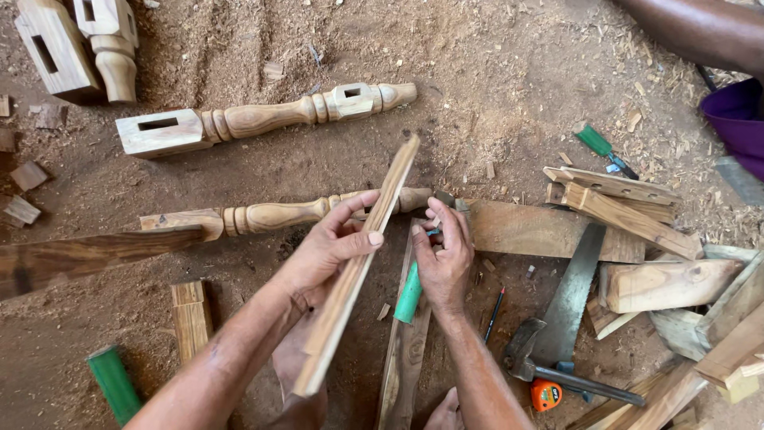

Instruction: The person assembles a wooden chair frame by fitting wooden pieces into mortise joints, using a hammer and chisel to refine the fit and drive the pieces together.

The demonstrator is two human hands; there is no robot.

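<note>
Gripping a wooden slat point(354, 271), left hand point(326, 251) fingers wrap it; right hand point(444, 259) clenches a green-handled chisel point(409, 293).

No packages, signs or screens. Only label: small dark patch on the round orange tape measure point(546, 394), at five o'clock, on the floor.

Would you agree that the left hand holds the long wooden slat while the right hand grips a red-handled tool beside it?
Not quite: the head view shows the tool in the right hand has a green handle, not red. The left hand does hold the long wooden slat.
</note>
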